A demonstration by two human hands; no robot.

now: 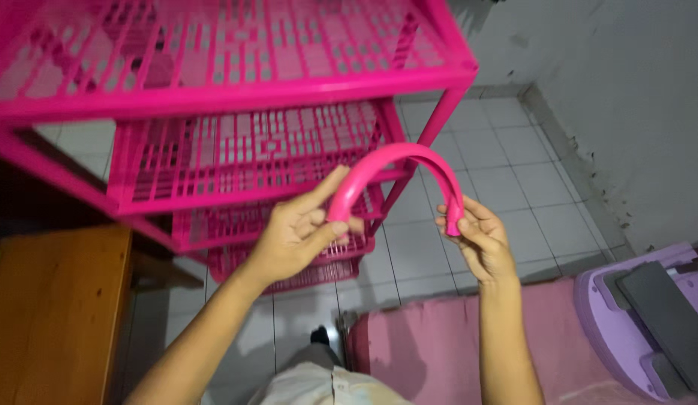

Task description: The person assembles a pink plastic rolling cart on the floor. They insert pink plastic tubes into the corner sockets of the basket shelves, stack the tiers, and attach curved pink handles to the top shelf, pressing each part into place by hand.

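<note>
1. Your left hand [293, 236] pinched one end of a pink curved handle [398, 161]; thumb and forefinger pressed on the tube, the other fingers curled under it.
2. Your right hand [480, 240] gripped the other end of the handle, fingers wrapped and pressed together around the tip, thumb on the near side.
3. The handle arched up between your two sets of fingers, its top above both hands and its ends pointing down into each grip.
4. Just behind your left fingers stood a pink plastic rack [236, 82] with slotted shelves, stacked in tiers; the handle overlapped its right front leg in view, and you couldn't tell if they touched.
5. Below your fingers and beyond the rack lay a white tiled floor [514, 150].
6. Under your right wrist was a pink cloth surface [439, 345].
7. Right of your right fingers, well apart, sat a purple plastic item [611, 315] with a dark grey slab [664, 315] on it.
8. Left of your left forearm, near but apart, was a wooden piece of furniture [56, 315].
9. A grey wall [626, 90] rose beyond your right fingers.
</note>
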